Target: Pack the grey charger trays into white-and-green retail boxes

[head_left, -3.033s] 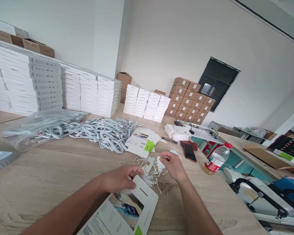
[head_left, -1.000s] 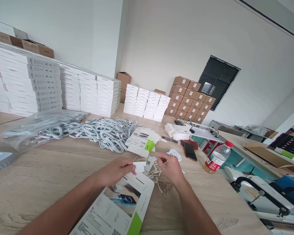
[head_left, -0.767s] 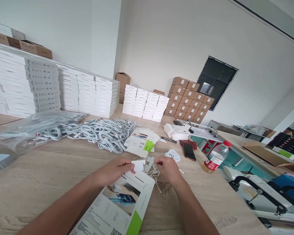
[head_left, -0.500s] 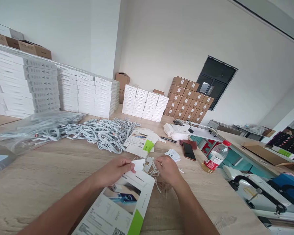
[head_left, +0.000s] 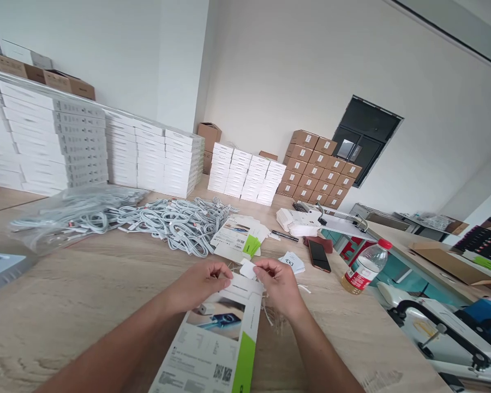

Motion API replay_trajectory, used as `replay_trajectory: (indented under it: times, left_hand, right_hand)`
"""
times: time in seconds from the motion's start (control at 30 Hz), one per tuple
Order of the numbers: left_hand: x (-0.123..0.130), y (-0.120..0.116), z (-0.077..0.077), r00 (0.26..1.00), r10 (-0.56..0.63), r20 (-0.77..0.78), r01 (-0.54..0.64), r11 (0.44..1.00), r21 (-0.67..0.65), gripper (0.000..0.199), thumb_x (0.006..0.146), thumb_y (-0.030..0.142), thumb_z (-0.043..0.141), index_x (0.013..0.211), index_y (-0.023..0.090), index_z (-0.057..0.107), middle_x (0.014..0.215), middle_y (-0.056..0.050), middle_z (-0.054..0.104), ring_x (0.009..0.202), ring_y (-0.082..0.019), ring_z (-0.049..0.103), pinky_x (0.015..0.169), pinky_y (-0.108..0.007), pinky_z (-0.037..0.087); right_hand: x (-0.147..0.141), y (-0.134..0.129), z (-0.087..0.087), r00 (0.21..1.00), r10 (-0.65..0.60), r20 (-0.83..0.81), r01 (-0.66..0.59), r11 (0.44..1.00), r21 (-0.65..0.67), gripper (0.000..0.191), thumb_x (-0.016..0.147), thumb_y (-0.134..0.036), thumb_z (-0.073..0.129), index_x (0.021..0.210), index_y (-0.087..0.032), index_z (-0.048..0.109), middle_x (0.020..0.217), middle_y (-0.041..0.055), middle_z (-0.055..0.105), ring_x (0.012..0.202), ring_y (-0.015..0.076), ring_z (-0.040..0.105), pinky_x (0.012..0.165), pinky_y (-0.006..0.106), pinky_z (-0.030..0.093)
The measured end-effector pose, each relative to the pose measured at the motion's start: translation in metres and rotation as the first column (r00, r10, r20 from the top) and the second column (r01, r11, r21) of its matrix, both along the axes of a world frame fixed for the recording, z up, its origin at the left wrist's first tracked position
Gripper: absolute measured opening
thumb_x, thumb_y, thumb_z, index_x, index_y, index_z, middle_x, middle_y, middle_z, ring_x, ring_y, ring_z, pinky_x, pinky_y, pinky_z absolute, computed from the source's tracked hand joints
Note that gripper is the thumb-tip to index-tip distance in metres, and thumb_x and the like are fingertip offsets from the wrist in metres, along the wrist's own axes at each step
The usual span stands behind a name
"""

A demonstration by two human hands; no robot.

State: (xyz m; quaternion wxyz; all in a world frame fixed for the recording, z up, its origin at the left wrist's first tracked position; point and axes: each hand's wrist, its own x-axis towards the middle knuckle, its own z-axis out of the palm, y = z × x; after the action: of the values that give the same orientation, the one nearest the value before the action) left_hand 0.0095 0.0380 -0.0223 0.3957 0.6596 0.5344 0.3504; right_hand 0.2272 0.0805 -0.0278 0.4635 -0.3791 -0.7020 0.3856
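A flat printed card package (head_left: 204, 352) with a green corner and a phone picture lies below my hands, its top end between them. My left hand (head_left: 207, 283) pinches the package's upper left edge, thumb against fingers. At the package's top right, my right hand (head_left: 277, 281) grips a small white tab (head_left: 248, 269) between thumb and fingers. Small white paper scraps (head_left: 267, 315) lie beside and partly under my right hand. Just beyond, similar printed cards (head_left: 239, 236) are fanned out.
Grey cables (head_left: 180, 221) are heaped at the left, partly in clear plastic. White boxes (head_left: 147, 155) stand stacked behind. To the right are a phone (head_left: 319, 255), a pen (head_left: 285, 236), white leaflets (head_left: 293, 262), a bottle (head_left: 365, 267) and a lever-handled device (head_left: 437, 333).
My right hand has come to the white tab, which my left hand held before. My left hand now grips the package edge, and the package has turned more upright and shifted right.
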Motion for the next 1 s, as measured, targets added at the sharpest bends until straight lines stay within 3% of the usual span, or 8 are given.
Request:
replay_trajectory:
  times: [0.07, 0.17, 0.37, 0.5, 0.6, 0.77, 1.0]
  left_hand:
    - [-0.001, -0.001, 0.002, 0.993, 0.038, 0.108, -0.034, 0.998, -0.044, 0.039, 0.073, 0.035, 0.066, 0.107, 0.018, 0.064, 0.083, 0.000, 0.064, 0.072, -0.018, 0.058, 0.064, -0.026, 0.042]
    - [-0.001, -0.002, 0.007, 0.960, 0.074, 0.270, -0.036, 0.989, -0.145, 0.057, 0.066, 0.031, 0.072, 0.120, 0.017, 0.060, 0.089, -0.004, 0.070, 0.080, -0.023, 0.065, 0.069, -0.029, 0.047]
    - [-0.002, -0.003, 0.007, 0.901, 0.082, 0.425, 0.010, 0.977, -0.211, 0.033, 0.064, 0.035, 0.076, 0.087, 0.013, 0.068, 0.080, -0.004, 0.072, 0.070, -0.021, 0.063, 0.062, -0.029, 0.046]
    - [-0.003, -0.003, 0.005, 0.852, 0.088, 0.517, 0.020, 0.980, -0.200, 0.030, 0.066, 0.035, 0.078, 0.085, 0.013, 0.068, 0.080, -0.004, 0.071, 0.067, -0.018, 0.061, 0.062, -0.027, 0.046]
    - [-0.002, -0.003, 0.005, 0.810, 0.107, 0.576, 0.013, 0.980, -0.200, 0.031, 0.066, 0.035, 0.080, 0.085, 0.014, 0.069, 0.080, -0.004, 0.071, 0.067, -0.017, 0.060, 0.062, -0.027, 0.046]
    - [-0.001, -0.002, 0.006, 0.790, 0.094, 0.606, 0.007, 0.987, -0.162, 0.029, 0.068, 0.036, 0.079, 0.083, 0.014, 0.068, 0.078, -0.002, 0.068, 0.067, -0.016, 0.058, 0.063, -0.026, 0.045]
    - [-0.001, 0.000, 0.004, 0.898, 0.064, 0.436, -0.078, 0.997, 0.016, 0.026, 0.077, 0.042, 0.069, 0.079, 0.016, 0.064, 0.070, 0.003, 0.058, 0.063, -0.013, 0.049, 0.056, -0.022, 0.038]
  right_hand:
    - [0.000, -0.001, 0.002, 0.999, 0.008, -0.037, -0.008, 1.000, 0.008, 0.016, 0.081, -0.034, 0.065, 0.083, -0.020, 0.073, 0.079, 0.0032, 0.073, 0.071, 0.0179, 0.062, 0.067, 0.030, 0.049]
    - [-0.004, -0.007, 0.003, 0.999, -0.031, 0.024, 0.027, 0.990, 0.136, 0.012, 0.082, -0.030, 0.065, 0.083, -0.021, 0.073, 0.079, 0.0025, 0.072, 0.070, 0.0170, 0.062, 0.066, 0.029, 0.048]
    - [-0.010, -0.013, 0.000, 0.981, -0.057, 0.184, -0.024, 0.912, 0.410, 0.013, 0.087, -0.022, 0.059, 0.085, -0.023, 0.072, 0.079, 0.0028, 0.071, 0.076, 0.0182, 0.063, 0.068, 0.031, 0.047]
    - [-0.009, -0.014, 0.000, 0.962, -0.118, 0.246, -0.050, 0.809, 0.585, 0.016, 0.090, -0.018, 0.056, 0.086, -0.024, 0.070, 0.082, 0.0016, 0.073, 0.077, 0.0184, 0.062, 0.071, 0.034, 0.045]
    - [-0.008, -0.014, 0.002, 0.951, -0.131, 0.279, -0.080, 0.769, 0.634, 0.016, 0.090, -0.017, 0.056, 0.085, -0.024, 0.070, 0.084, 0.0008, 0.073, 0.078, 0.0179, 0.062, 0.072, 0.034, 0.043]
    - [-0.006, -0.012, 0.002, 0.941, -0.111, 0.320, -0.139, 0.735, 0.664, 0.014, 0.090, -0.017, 0.059, 0.088, -0.025, 0.070, 0.088, 0.0009, 0.074, 0.081, 0.0178, 0.062, 0.073, 0.035, 0.042]
    - [-0.009, -0.015, 0.003, 0.953, -0.099, 0.287, -0.130, 0.722, 0.680, 0.015, 0.087, -0.012, 0.060, 0.086, -0.025, 0.069, 0.090, 0.0001, 0.073, 0.081, 0.0169, 0.062, 0.074, 0.035, 0.041]
